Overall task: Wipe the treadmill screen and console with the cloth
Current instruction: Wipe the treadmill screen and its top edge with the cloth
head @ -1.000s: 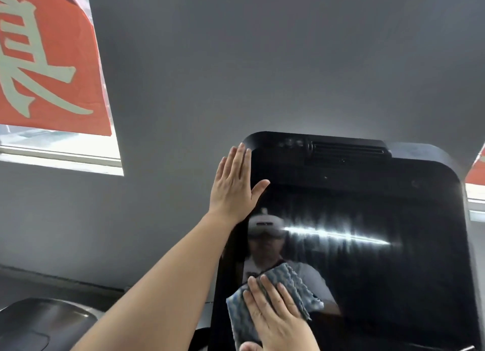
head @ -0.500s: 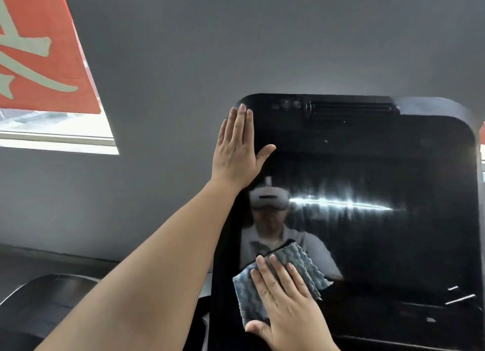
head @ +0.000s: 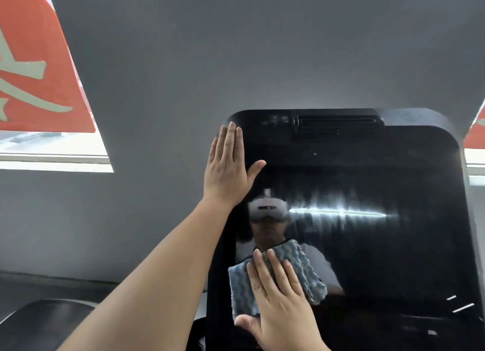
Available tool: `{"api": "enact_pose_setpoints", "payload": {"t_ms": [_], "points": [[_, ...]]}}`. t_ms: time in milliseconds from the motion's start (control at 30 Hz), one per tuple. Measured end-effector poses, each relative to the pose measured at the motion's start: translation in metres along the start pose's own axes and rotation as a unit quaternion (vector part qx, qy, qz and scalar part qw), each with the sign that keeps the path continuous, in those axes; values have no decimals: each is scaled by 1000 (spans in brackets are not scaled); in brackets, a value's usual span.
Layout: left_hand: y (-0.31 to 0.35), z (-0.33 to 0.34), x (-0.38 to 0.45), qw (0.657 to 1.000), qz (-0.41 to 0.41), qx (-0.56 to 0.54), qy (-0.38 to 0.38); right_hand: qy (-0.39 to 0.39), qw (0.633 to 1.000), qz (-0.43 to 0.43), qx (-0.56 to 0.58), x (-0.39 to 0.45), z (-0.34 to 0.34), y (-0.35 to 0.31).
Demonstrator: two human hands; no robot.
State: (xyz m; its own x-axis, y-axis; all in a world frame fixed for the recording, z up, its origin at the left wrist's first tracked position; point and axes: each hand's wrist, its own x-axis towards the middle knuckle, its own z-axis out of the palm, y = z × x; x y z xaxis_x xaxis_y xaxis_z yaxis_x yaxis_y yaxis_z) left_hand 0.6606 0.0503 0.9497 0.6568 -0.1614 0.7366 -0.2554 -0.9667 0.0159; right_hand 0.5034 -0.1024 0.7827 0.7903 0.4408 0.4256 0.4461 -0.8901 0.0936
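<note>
Two hands on the glossy black treadmill screen [head: 367, 232]: my right hand [head: 278, 298], fingers flat and spread, presses the blue wavy-textured cloth [head: 304, 266] lower centre; unwiped glass runs rightward. Left hand [head: 228, 172] flat, fingers together, upper-left corner.

I cannot see the middle of the cloth [head: 301, 266]; the right hand [head: 278, 306] covers it, and that hand's wrist is cut off by the bottom edge. The treadmill screen [head: 380, 245] runs off the bottom edge, its near left corner hidden. The left hand [head: 228, 172] masks the screen's far left border. The small marks beside the top vent [head: 338, 126] are too blurred to identify.
</note>
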Motion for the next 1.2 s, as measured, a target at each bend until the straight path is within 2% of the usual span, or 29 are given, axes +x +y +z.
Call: {"api": "enact_pose_setpoints", "payload": {"t_ms": [133, 300, 433, 567, 733, 833, 1033, 1200], "points": [[1, 0, -1, 1000, -1, 3, 0, -7, 1000, 2, 23, 14, -2, -21], [0, 0, 0, 1000, -3, 2, 2, -14, 997, -77, -29, -13, -3, 30], [0, 2, -1, 1000, -3, 8, 7, -1, 1000, -13, -8, -12, 0, 11], [3, 2, 0, 1000, -1, 11, 2, -22, 999, -31, 27, 12, 5, -33], [3, -1, -1, 1000, -6, 22, -8, -22, 998, -56, 23, -2, 2, -17], [6, -10, -10, 1000, 12, 19, -21, -29, 998, -40, 27, -24, 3, -9], [27, -33, -118, 991, 129, -36, -16, -41, 998, -27, 31, -47, 3, -16], [12, -36, -229, 987, 140, -31, -77, -89, 992, -82, 37, -51, 11, -47]]}}
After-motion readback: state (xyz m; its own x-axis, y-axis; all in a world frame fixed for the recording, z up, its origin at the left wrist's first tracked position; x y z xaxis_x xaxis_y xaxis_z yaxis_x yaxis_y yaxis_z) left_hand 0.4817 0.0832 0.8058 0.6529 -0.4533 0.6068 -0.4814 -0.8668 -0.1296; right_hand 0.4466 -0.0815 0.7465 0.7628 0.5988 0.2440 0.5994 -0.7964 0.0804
